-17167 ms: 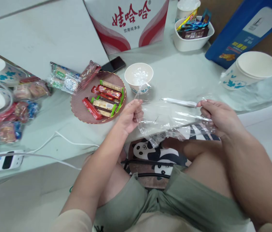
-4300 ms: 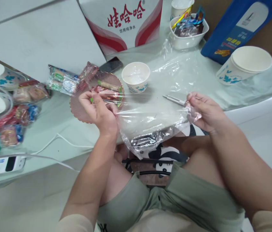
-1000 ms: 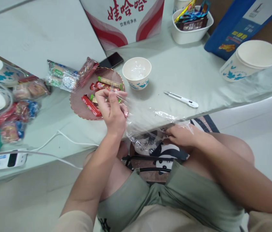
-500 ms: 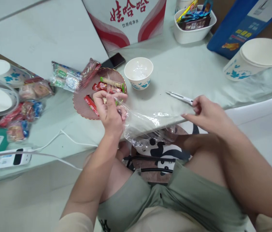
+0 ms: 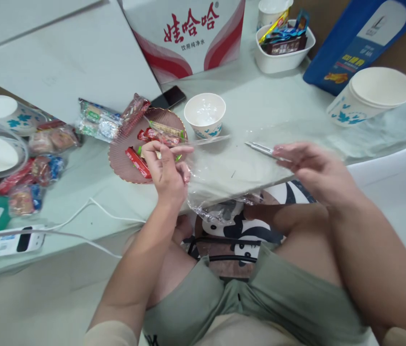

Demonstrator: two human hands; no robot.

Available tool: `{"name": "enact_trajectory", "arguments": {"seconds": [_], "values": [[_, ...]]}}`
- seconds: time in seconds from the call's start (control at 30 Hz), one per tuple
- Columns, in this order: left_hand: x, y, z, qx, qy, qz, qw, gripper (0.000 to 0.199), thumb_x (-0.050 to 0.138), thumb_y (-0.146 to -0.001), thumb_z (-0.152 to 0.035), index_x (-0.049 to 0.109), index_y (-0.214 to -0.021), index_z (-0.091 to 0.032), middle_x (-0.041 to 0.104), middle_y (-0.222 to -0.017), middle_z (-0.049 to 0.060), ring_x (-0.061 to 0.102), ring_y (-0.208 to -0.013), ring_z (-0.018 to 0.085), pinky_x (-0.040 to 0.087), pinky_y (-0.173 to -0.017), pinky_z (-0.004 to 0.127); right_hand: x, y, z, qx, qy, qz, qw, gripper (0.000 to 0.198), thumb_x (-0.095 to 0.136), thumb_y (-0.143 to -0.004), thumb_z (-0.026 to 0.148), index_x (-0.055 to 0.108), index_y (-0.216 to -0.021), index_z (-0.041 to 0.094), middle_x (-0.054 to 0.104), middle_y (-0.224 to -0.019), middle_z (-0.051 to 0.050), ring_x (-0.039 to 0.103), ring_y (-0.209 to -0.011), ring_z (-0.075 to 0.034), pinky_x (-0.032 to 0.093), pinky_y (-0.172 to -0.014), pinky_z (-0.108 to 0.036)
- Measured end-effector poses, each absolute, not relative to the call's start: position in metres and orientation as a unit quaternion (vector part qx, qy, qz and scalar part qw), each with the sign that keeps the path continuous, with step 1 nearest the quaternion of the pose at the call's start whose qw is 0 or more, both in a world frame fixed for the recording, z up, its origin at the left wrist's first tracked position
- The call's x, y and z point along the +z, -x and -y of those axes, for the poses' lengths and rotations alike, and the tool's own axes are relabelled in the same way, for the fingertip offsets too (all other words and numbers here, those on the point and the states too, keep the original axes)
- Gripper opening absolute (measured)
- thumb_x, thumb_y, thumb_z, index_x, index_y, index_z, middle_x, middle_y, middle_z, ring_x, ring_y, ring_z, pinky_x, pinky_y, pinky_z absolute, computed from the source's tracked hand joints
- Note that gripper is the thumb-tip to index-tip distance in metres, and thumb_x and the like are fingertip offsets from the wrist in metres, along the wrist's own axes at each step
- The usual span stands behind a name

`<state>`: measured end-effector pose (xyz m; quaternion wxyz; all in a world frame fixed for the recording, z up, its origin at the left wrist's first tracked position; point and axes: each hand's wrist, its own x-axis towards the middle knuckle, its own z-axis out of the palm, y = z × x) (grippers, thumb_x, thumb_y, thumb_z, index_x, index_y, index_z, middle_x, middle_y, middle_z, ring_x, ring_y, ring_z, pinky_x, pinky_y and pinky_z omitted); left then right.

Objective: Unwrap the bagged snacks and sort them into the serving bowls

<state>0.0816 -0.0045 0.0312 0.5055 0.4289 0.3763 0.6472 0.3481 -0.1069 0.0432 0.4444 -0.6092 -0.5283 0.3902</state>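
My left hand (image 5: 167,168) is closed in a pinch on a clear plastic bag (image 5: 213,178). The thin film spreads to the right, over the table edge and above my lap. A slim silver tool with a pointed tip, like a utility knife (image 5: 258,148), lies on the table. Over its rear end is my right hand (image 5: 313,168), slightly blurred, fingers stretched and apart; it does not appear to grip the tool. Behind my left hand, a pink ribbed plate (image 5: 119,156) bears several wrapped snacks (image 5: 138,162). A paper bowl (image 5: 205,115) with clear plastic inside stands beyond the bag.
Stacked paper cups (image 5: 354,103) tilt at the right, near a blue package (image 5: 343,67). A white tub (image 5: 284,61) of snacks stands behind. A phone (image 5: 169,97) lies by a carton (image 5: 188,43). White cables (image 5: 109,217) and a white device (image 5: 15,242) are at left.
My right hand has lifted slightly and opened its fingers near the tool's rear end. The bag's film has spread flatter and further right. My left hand keeps its pinch.
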Motion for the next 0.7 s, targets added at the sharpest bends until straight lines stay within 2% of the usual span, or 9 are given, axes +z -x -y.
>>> {"name": "enact_trajectory", "arguments": {"seconds": [0.07, 0.17, 0.27, 0.33, 0.4, 0.43, 0.5, 0.6, 0.7], "values": [[0.031, -0.082, 0.003, 0.650, -0.421, -0.387, 0.501, 0.041, 0.067, -0.091, -0.058, 0.041, -0.092, -0.028, 0.072, -0.071, -0.004, 0.045, -0.037, 0.006, 0.016, -0.033, 0.021, 0.039, -0.345, 0.107, 0.403, 0.617, 0.549, 0.394, 0.019, 0.067, -0.085, 0.043, 0.059, -0.089, 0.026, 0.073, -0.109, -0.009, 0.068, -0.113, -0.030, 0.056, -0.093, -0.049], [0.028, -0.081, 0.002, 0.644, -0.426, -0.364, 0.522, 0.041, 0.071, -0.088, -0.057, 0.044, -0.097, -0.028, 0.071, -0.072, -0.003, 0.051, -0.042, 0.007, 0.019, -0.034, 0.020, 0.033, -0.341, 0.104, 0.344, 0.638, 0.499, 0.476, 0.020, 0.062, -0.091, 0.041, 0.052, -0.083, 0.026, 0.074, -0.096, -0.006, 0.073, -0.097, -0.025, 0.058, -0.090, -0.046], [0.021, -0.077, 0.001, 0.578, -0.459, -0.316, 0.595, 0.057, 0.082, -0.074, -0.060, 0.051, -0.108, -0.027, 0.075, -0.083, 0.000, 0.058, -0.046, 0.008, 0.035, -0.039, 0.019, 0.031, -0.343, 0.100, 0.284, 0.624, 0.418, 0.595, 0.017, 0.062, -0.093, 0.040, 0.048, -0.091, 0.029, 0.073, -0.091, -0.002, 0.072, -0.075, -0.019, 0.060, -0.076, -0.040], [0.016, -0.075, 0.002, 0.491, -0.498, -0.304, 0.647, 0.068, 0.090, -0.063, -0.056, 0.056, -0.112, -0.024, 0.076, -0.091, 0.004, 0.068, -0.060, 0.012, 0.049, -0.052, 0.021, 0.029, -0.345, 0.098, 0.261, 0.610, 0.398, 0.633, 0.021, 0.065, -0.092, 0.041, 0.047, -0.093, 0.030, 0.072, -0.087, 0.000, 0.068, -0.064, -0.017, 0.056, -0.062, -0.034], [0.013, -0.075, 0.004, 0.382, -0.555, -0.322, 0.665, 0.059, 0.092, -0.062, -0.047, 0.063, -0.106, -0.020, 0.076, -0.092, 0.006, 0.073, -0.077, 0.015, 0.056, -0.067, 0.024, 0.026, -0.346, 0.096, 0.227, 0.594, 0.400, 0.660, 0.025, 0.068, -0.089, 0.044, 0.047, -0.091, 0.029, 0.071, -0.083, 0.001, 0.065, -0.056, -0.015, 0.048, -0.050, -0.029], [0.012, -0.076, 0.005, 0.333, -0.584, -0.339, 0.658, 0.049, 0.090, -0.065, -0.043, 0.065, -0.099, -0.018, 0.076, -0.089, 0.006, 0.073, -0.080, 0.016, 0.057, -0.070, 0.025, 0.025, -0.347, 0.095, 0.209, 0.589, 0.404, 0.668, 0.027, 0.069, -0.089, 0.045, 0.048, -0.090, 0.029, 0.071, -0.082, 0.002, 0.063, -0.054, -0.014, 0.044, -0.046, -0.028], [0.011, -0.078, 0.007, 0.275, -0.615, -0.380, 0.633, 0.031, 0.083, -0.074, -0.038, 0.064, -0.088, -0.018, 0.074, -0.080, 0.004, 0.071, -0.073, 0.015, 0.056, -0.066, 0.025, 0.022, -0.348, 0.094, 0.185, 0.591, 0.409, 0.670, 0.027, 0.069, -0.089, 0.046, 0.048, -0.089, 0.029, 0.070, -0.079, 0.002, 0.060, -0.050, -0.013, 0.039, -0.043, -0.027], [0.008, -0.081, 0.006, 0.281, -0.590, -0.431, 0.622, 0.024, 0.071, -0.084, -0.039, 0.056, -0.092, -0.022, 0.069, -0.069, -0.001, 0.063, -0.051, 0.011, 0.048, -0.049, 0.023, 0.022, -0.350, 0.095, 0.196, 0.612, 0.418, 0.643, 0.022, 0.068, -0.090, 0.039, 0.049, -0.091, 0.029, 0.068, -0.074, 0.004, 0.052, -0.043, -0.012, 0.034, -0.041, -0.027], [0.005, -0.078, 0.001, 0.336, -0.565, -0.436, 0.615, 0.024, 0.067, -0.088, -0.042, 0.054, -0.097, -0.025, 0.062, -0.062, -0.004, 0.056, -0.044, 0.011, 0.040, -0.041, 0.022, 0.023, -0.354, 0.096, 0.278, 0.635, 0.422, 0.584, 0.028, 0.076, -0.079, 0.032, 0.054, -0.095, 0.027, 0.066, -0.073, 0.004, 0.051, -0.046, -0.011, 0.036, -0.044, -0.027]]}}
